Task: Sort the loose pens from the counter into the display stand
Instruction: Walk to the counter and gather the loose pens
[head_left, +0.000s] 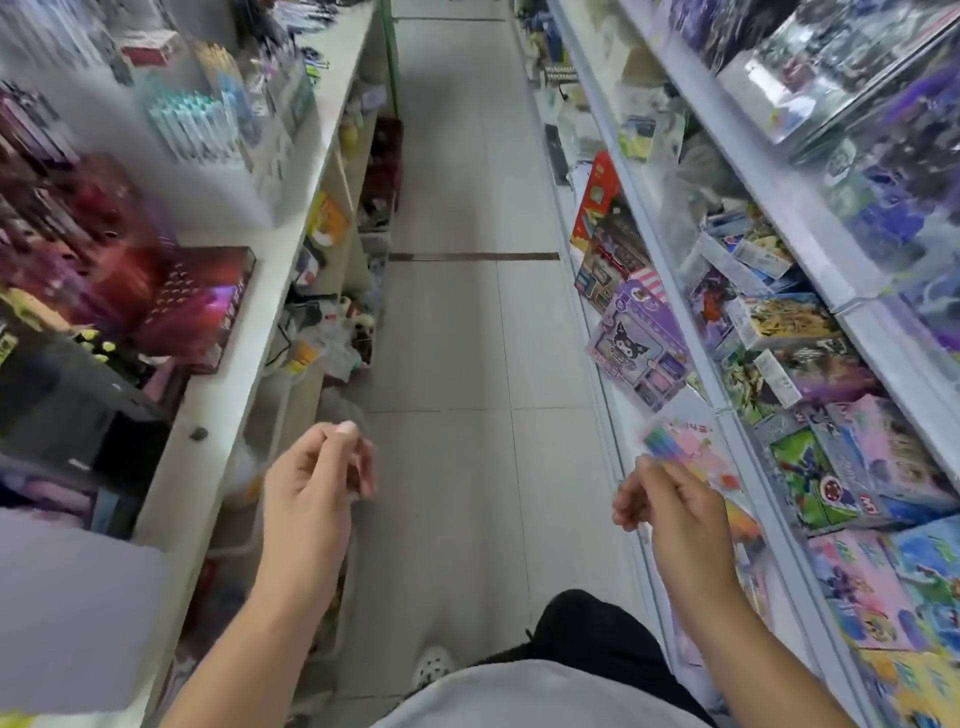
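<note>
Head view, shop aisle, heavy motion blur.

Right hand: raised over the aisle beside the right-hand toy shelving. Fingers curled round a small bundle of pens; coloured ends fan out above the knuckles, a pale tip shows below the palm. Count not readable through the blur.

Left hand: raised over the floor near the counter edge, fingers curled inward, thumb on top. Nothing seen in it; whether a thin item sits between the fingertips cannot be told.

Counter: long pale top on the left. Carries a dark red box, a black block nearer the camera, and a clear display stand further along with upright rows of pale blue-capped pens. No loose pens can be made out on the visible top, though blur and the near objects hide much of it.

Floor: grey tile, running between counter and shelving.

Progress, as judged: collection stage is served, with one bundle in hand; the stand lies well apart from it, ahead and to the left. Placing this bundle into the stand's compartments remains. Whether more pens wait elsewhere cannot be told.
</note>
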